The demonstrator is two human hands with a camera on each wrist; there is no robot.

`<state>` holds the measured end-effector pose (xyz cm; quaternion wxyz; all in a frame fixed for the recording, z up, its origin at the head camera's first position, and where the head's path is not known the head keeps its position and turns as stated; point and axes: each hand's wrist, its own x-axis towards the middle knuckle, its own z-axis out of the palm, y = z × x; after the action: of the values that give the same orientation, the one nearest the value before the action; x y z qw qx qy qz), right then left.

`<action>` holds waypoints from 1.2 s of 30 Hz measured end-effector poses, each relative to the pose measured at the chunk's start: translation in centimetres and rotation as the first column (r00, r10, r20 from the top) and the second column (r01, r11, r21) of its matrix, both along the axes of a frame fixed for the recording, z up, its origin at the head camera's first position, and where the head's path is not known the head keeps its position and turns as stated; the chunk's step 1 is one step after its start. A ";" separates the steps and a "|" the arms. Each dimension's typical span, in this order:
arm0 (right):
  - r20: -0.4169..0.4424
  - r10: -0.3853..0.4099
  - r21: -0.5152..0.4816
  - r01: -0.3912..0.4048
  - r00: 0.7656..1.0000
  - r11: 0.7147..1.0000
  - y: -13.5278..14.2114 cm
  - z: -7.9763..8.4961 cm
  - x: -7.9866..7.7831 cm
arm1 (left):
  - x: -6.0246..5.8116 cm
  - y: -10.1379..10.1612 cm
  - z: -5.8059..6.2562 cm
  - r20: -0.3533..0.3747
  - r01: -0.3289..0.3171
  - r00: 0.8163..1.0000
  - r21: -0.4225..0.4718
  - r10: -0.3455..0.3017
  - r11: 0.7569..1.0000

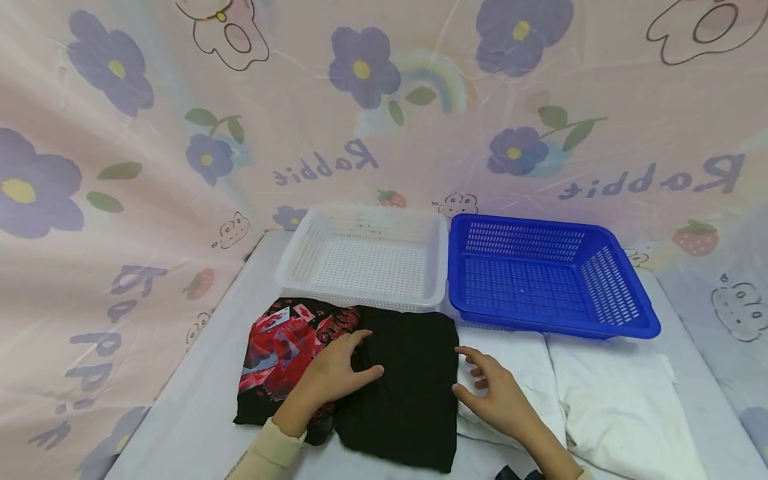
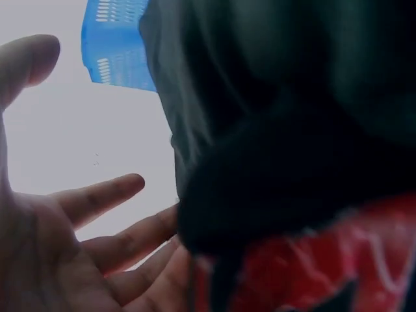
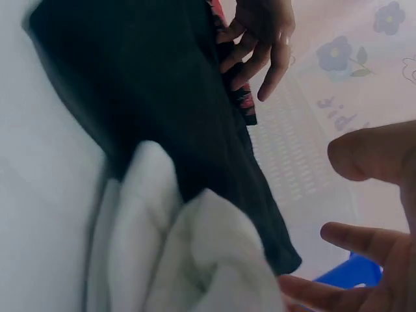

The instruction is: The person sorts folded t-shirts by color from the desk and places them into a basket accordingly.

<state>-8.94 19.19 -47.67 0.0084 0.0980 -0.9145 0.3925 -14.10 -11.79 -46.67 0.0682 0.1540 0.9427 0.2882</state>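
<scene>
A folded black garment [image 1: 414, 400] lies flat in front of me, beside a folded black garment with a red print [image 1: 279, 353]. My left hand [image 1: 336, 370] is over the place where the two meet, fingers spread and thumb pointing right. At the black garment's right edge is my right hand [image 1: 495, 397], its fingers loosely bent and nothing in its grasp. Two folded white garments [image 1: 522, 373] [image 1: 624, 407] lie to the right, the nearer one partly behind that hand. The left wrist view shows spread fingers [image 2: 97, 198] next to dark cloth [image 2: 260, 84].
Behind the garments stand a white plastic basket [image 1: 360, 298] and, right of it, a blue plastic basket [image 1: 552, 327]. A printed curtain [image 1: 420, 153] hangs along the back and sides of the white table [image 1: 198, 400]. Dark wrist gear [image 1: 321, 430] shows beneath the left wrist.
</scene>
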 end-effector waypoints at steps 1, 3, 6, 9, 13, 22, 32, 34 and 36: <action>0.010 0.000 0.001 0.000 1.000 1.000 -0.1 -0.1 -0.1 | -0.1 0.0 -0.1 -0.003 -0.008 1.000 -0.009 0.008 1.000; 0.016 0.001 0.010 -0.001 1.000 1.000 -0.4 -0.4 -0.3 | -0.2 -0.1 -0.4 -0.011 -0.026 1.000 -0.029 0.026 0.999; 0.020 0.002 0.030 -0.003 1.000 1.000 -0.7 -0.6 -0.6 | -0.3 -0.1 -0.6 -0.018 -0.050 0.999 -0.046 0.049 0.998; 0.022 -0.001 0.057 0.000 1.000 0.998 -1.0 -0.7 -0.9 | -0.5 -0.1 -0.8 -0.031 -0.063 0.998 -0.068 0.061 0.996; 0.028 -0.002 0.076 0.000 1.000 0.997 -1.4 -0.8 -1.1 | -0.5 0.1 -1.1 -0.057 -0.056 0.997 -0.114 0.050 0.992; 0.085 0.001 0.036 -0.004 0.996 0.999 -2.0 -1.2 -1.7 | -0.7 0.4 -1.6 -0.068 -0.044 0.997 -0.138 0.035 0.989; 0.123 -0.008 0.031 0.004 0.992 1.000 -2.5 -1.5 -1.9 | -0.3 1.0 -1.5 -0.026 -0.076 0.997 -0.125 0.074 0.989; 0.130 -0.010 0.027 0.006 0.991 1.000 -2.7 -1.5 -1.8 | -0.2 1.1 -1.5 -0.048 -0.075 0.997 -0.163 0.068 0.984; 0.137 -0.009 0.022 0.006 0.991 1.000 -2.8 -1.5 -1.8 | -0.2 1.1 -1.5 -0.076 -0.065 0.996 -0.201 0.051 0.977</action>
<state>-10.74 16.40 -49.19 -0.0540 0.0673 -0.9174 0.3884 -14.28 -10.65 -48.14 0.0420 0.1286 0.9730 0.1868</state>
